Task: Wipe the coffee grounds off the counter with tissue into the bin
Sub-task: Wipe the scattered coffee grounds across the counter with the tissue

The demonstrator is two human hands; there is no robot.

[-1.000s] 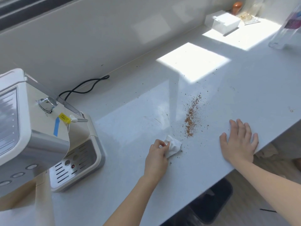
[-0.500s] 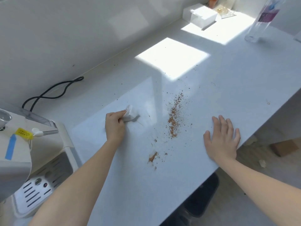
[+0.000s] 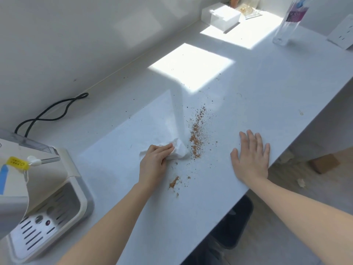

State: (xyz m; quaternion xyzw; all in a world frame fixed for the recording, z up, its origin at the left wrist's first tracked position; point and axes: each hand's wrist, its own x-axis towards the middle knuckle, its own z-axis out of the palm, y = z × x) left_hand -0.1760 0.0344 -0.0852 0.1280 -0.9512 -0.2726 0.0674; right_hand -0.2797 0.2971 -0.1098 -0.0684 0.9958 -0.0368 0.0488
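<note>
Coffee grounds (image 3: 196, 135): brown streak beside crumpled white tissue (image 3: 176, 151) in left hand's (image 3: 154, 163) grip, right hand (image 3: 251, 155) flat.

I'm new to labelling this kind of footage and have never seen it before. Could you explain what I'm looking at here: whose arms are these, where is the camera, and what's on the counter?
There is no robot. The one view comes from a wide-angle camera worn on a person's head, looking forward and down, so the two bare arms belong to the wearer.

The left hand grips a crumpled white tissue pressed on the white counter, just left of a streak of brown coffee grounds. A smaller clump of grounds lies nearer the person. The right hand rests flat and empty near the counter's front edge.

At the left stands a coffee machine with a black cable behind it. Far back are a white box and a clear bottle. A dark bin sits below the counter's edge.
</note>
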